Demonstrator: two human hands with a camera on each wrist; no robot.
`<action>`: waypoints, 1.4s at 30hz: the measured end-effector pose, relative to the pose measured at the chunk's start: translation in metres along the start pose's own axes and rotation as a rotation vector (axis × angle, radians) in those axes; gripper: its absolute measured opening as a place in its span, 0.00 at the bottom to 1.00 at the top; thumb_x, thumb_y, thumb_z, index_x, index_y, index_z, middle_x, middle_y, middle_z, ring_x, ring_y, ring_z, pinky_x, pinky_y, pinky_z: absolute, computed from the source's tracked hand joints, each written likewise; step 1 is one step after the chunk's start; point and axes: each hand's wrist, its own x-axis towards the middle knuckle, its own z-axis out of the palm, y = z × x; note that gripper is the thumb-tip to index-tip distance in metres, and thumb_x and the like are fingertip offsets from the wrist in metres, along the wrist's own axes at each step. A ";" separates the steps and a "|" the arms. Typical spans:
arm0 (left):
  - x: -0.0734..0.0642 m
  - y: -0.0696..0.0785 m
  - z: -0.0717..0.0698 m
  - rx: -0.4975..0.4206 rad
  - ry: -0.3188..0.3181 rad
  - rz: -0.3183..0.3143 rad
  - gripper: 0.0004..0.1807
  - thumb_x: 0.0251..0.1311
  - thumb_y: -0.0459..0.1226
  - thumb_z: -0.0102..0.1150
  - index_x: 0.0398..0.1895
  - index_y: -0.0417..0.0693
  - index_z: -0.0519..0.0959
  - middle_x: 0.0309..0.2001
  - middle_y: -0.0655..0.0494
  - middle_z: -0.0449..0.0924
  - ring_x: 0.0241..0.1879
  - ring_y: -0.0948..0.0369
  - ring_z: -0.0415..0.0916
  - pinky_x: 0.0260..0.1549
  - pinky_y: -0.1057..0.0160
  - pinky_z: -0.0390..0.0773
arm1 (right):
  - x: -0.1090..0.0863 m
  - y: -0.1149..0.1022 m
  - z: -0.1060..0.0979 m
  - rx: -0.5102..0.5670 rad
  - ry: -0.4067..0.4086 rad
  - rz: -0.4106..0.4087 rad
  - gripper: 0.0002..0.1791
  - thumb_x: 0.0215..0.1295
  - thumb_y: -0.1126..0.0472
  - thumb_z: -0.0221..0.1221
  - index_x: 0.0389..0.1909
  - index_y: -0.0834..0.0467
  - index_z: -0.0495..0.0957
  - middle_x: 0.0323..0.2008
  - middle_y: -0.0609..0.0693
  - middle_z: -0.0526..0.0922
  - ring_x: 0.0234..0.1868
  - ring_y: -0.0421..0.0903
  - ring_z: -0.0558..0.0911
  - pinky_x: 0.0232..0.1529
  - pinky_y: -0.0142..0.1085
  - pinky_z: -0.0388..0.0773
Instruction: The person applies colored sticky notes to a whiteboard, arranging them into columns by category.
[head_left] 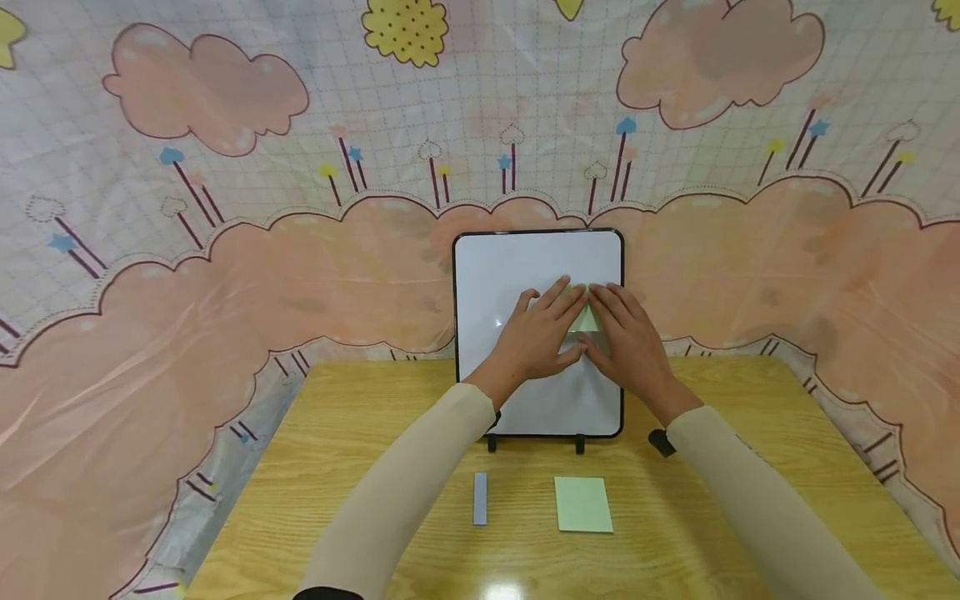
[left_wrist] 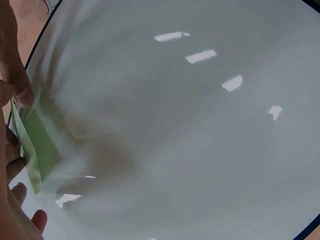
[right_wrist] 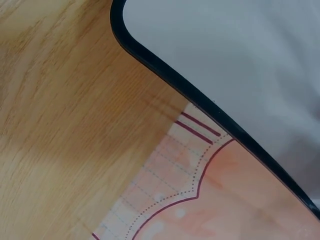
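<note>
A whiteboard (head_left: 491, 271) with a black frame stands upright on small black feet. High on its right half, a pale green sticky note (head_left: 587, 320) lies between my two hands. The fingers of my left hand (head_left: 534, 340) are spread and extended, their tips at the note's upper left. My right hand (head_left: 633, 346) touches the note's upper right with straight fingers. In the left wrist view, the sticky note (left_wrist: 42, 145) has one edge standing off the board, beside the fingertips. The right wrist view shows the board's frame (right_wrist: 175, 85) but no hand.
On the wooden table (head_left: 360, 433) before the board lie a light green sticky-note pad (head_left: 583, 505) and a narrow blue-grey strip (head_left: 480, 498). Behind the table hangs a patterned cloth (head_left: 360, 283) with clouds, which also runs along both sides.
</note>
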 end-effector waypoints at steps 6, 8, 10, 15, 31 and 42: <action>0.000 -0.003 -0.001 -0.005 0.004 -0.008 0.45 0.78 0.67 0.39 0.88 0.56 0.49 0.86 0.62 0.48 0.86 0.58 0.38 0.74 0.46 0.61 | 0.001 0.001 -0.001 -0.007 -0.006 0.015 0.43 0.63 0.58 0.73 0.74 0.72 0.68 0.74 0.64 0.71 0.75 0.64 0.67 0.80 0.50 0.56; -0.001 -0.004 0.000 -0.012 -0.004 -0.013 0.45 0.78 0.66 0.38 0.88 0.56 0.48 0.86 0.63 0.47 0.86 0.58 0.37 0.74 0.46 0.60 | 0.001 0.001 -0.001 -0.006 -0.009 0.025 0.42 0.64 0.57 0.72 0.74 0.72 0.69 0.74 0.64 0.71 0.75 0.64 0.66 0.80 0.50 0.56; -0.002 -0.006 0.000 -0.016 -0.011 -0.018 0.45 0.78 0.66 0.39 0.88 0.56 0.48 0.86 0.63 0.46 0.86 0.59 0.37 0.74 0.46 0.60 | 0.001 0.000 -0.002 -0.008 -0.012 0.034 0.41 0.65 0.56 0.71 0.74 0.72 0.69 0.74 0.63 0.71 0.75 0.63 0.67 0.80 0.49 0.56; -0.006 -0.010 0.000 0.006 -0.018 -0.040 0.45 0.77 0.66 0.41 0.88 0.56 0.49 0.86 0.63 0.47 0.86 0.59 0.39 0.73 0.46 0.59 | 0.001 -0.001 -0.003 -0.015 -0.025 0.057 0.40 0.67 0.55 0.69 0.74 0.72 0.70 0.73 0.63 0.71 0.75 0.63 0.66 0.81 0.48 0.56; -0.023 -0.014 0.008 0.006 -0.005 -0.058 0.46 0.76 0.66 0.45 0.88 0.56 0.49 0.87 0.62 0.45 0.86 0.58 0.39 0.70 0.46 0.61 | -0.007 -0.003 -0.005 0.001 -0.035 0.093 0.40 0.67 0.56 0.70 0.74 0.71 0.69 0.73 0.63 0.71 0.74 0.63 0.66 0.80 0.49 0.57; -0.030 -0.013 0.011 -0.015 0.012 -0.052 0.45 0.76 0.65 0.46 0.88 0.55 0.50 0.87 0.61 0.46 0.86 0.57 0.40 0.70 0.46 0.62 | -0.014 -0.004 -0.003 0.008 -0.047 0.093 0.43 0.63 0.58 0.72 0.75 0.71 0.68 0.74 0.64 0.70 0.75 0.63 0.65 0.82 0.48 0.54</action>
